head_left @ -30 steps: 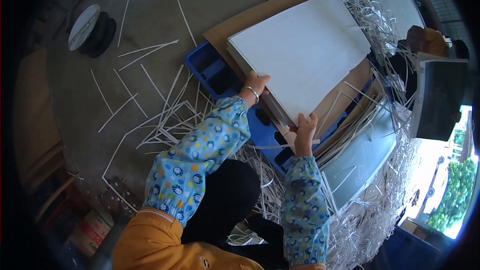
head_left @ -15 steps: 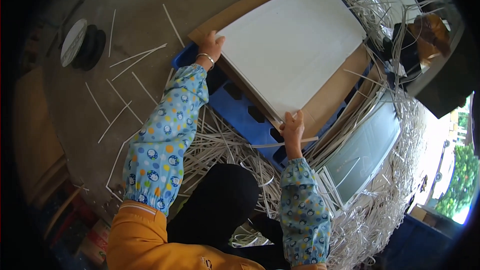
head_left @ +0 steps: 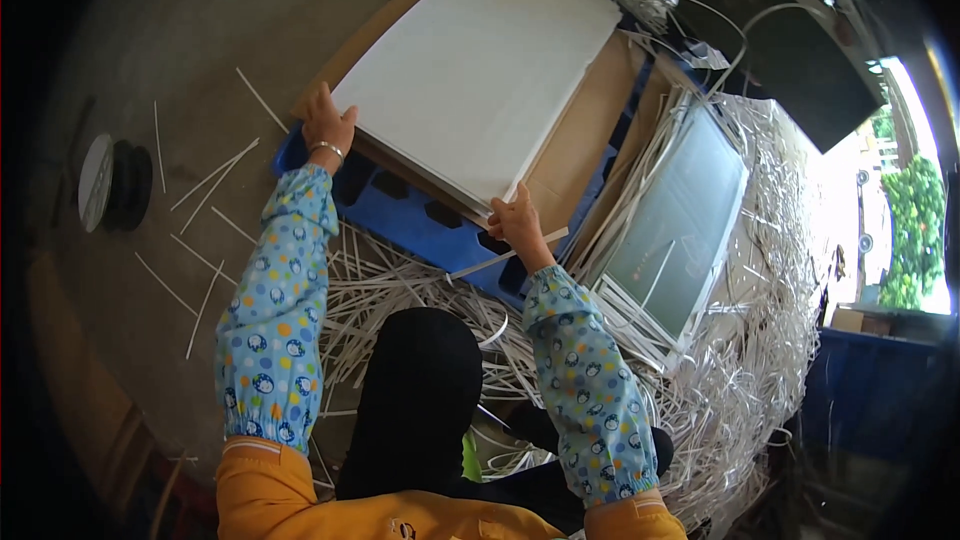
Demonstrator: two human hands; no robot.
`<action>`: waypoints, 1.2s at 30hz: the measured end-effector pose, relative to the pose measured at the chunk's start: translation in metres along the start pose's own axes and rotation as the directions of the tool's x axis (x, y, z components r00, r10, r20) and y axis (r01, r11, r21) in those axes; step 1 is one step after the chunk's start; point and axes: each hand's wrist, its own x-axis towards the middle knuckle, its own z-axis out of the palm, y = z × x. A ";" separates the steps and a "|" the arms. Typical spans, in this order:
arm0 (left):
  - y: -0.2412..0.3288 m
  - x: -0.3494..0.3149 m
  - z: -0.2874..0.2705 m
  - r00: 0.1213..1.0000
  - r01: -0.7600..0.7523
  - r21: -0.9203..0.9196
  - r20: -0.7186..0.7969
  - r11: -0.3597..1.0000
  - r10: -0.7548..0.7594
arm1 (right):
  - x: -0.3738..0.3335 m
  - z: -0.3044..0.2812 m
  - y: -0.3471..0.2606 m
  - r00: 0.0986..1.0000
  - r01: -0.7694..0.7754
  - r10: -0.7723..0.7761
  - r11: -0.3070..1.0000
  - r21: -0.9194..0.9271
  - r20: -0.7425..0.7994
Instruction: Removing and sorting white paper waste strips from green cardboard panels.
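A stack of large white sheets (head_left: 480, 60) lies on brown cardboard (head_left: 590, 115), which rests on a blue plastic pallet (head_left: 390, 228). At the stack's left corner, my left hand (head_left: 328, 126) is closed over the edge, a bracelet at its wrist. My right hand (head_left: 518, 224) grips the near right corner, index finger resting along the edge. The undersides of both hands' grips are hidden. Below the right hand, a loose white strip (head_left: 505, 255) crosses the pallet's side.
Glass-like panes (head_left: 672, 230) edged with strips stand right of the pallet. Tangled white strips (head_left: 740, 380) heap along the right and under the pallet (head_left: 410, 290). Several strips and a round disc-shaped object (head_left: 97, 183) lie on the left floor. A dark panel (head_left: 775, 40) juts in at upper right.
The view has shifted, so the stack, pallet and both hands sit further left and higher in the picture. Both hands keep to the same corners of the stack.
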 end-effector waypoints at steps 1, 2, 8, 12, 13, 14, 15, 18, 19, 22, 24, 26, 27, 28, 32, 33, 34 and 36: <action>0.002 -0.006 0.002 0.994 -0.067 -0.040 -0.095 0.997 0.063 | -0.008 -0.002 -0.007 0.996 0.082 -0.082 0.996 -0.024 -0.022; 0.004 -0.010 0.002 0.983 -0.121 -0.072 -0.145 0.990 0.109 | -0.017 -0.003 -0.013 0.987 0.154 -0.156 0.987 -0.049 -0.040; 0.046 -0.040 0.000 0.922 -0.252 -0.330 0.202 0.910 0.329 | -0.095 -0.060 0.017 0.994 0.102 -0.098 0.988 0.116 -0.045; 0.120 -0.048 -0.029 0.817 -0.202 -0.591 0.338 0.781 0.467 | -0.148 -0.123 0.070 0.994 -0.043 0.037 0.998 -0.055 -0.101; 0.134 -0.051 -0.039 0.761 -0.236 -0.640 0.346 0.731 0.549 | -0.157 -0.130 0.084 0.991 -0.016 0.003 0.995 -0.095 -0.134; 0.158 -0.054 -0.051 0.694 -0.251 -0.695 0.356 0.674 0.626 | -0.166 -0.142 0.091 0.976 -0.082 0.046 0.983 -0.163 -0.213; 0.179 -0.060 -0.062 0.687 -0.250 -0.681 0.376 0.689 0.621 | -0.170 -0.155 0.097 0.961 -0.052 0.003 0.984 -0.169 -0.276; 0.232 -0.090 -0.087 0.546 -0.170 -0.832 0.367 0.529 0.753 | -0.166 -0.185 0.109 0.821 -0.174 0.016 0.959 -0.224 -0.570; 0.245 -0.109 -0.093 0.512 -0.097 -0.817 0.449 0.569 0.732 | -0.162 -0.195 0.113 0.804 -0.156 -0.014 0.959 -0.235 -0.595; 0.258 -0.155 -0.099 0.362 -0.021 -0.831 0.512 0.556 0.779 | -0.127 -0.211 0.123 0.767 -0.200 -0.007 0.948 -0.249 -0.642; 0.256 -0.197 -0.095 0.334 -0.011 -0.807 0.553 0.590 0.763 | -0.113 -0.211 0.130 0.706 -0.160 0.045 0.982 -0.098 -0.707; 0.250 -0.224 -0.086 0.295 -0.062 -0.702 0.666 0.710 0.685 | -0.104 -0.194 0.133 0.759 -0.087 0.043 0.996 -0.035 -0.650; 0.245 -0.227 -0.070 0.301 -0.063 -0.709 0.658 0.703 0.690 | -0.091 -0.173 0.136 0.775 0.051 -0.011 0.998 0.045 -0.631; 0.246 -0.234 -0.064 0.285 -0.220 -0.670 0.651 0.709 0.703 | -0.097 -0.161 0.134 0.838 0.089 -0.091 0.996 -0.030 -0.538; 0.247 -0.246 -0.036 0.210 -0.544 -0.519 0.677 0.659 0.706 | -0.112 -0.108 0.131 0.878 0.422 -0.479 0.779 -0.463 -0.006; 0.250 -0.248 -0.034 0.175 -0.630 -0.464 0.697 0.623 0.695 | -0.115 -0.108 0.128 0.839 0.484 -0.542 0.708 -0.514 0.044; 0.250 -0.246 -0.028 0.172 -0.627 -0.452 0.714 0.635 0.678 | -0.114 -0.108 0.127 0.876 0.436 -0.471 0.678 -0.592 0.104; 0.253 -0.250 -0.023 0.145 -0.708 -0.438 0.677 0.554 0.722 | -0.111 -0.128 0.121 0.863 0.283 -0.504 0.526 -0.802 -0.027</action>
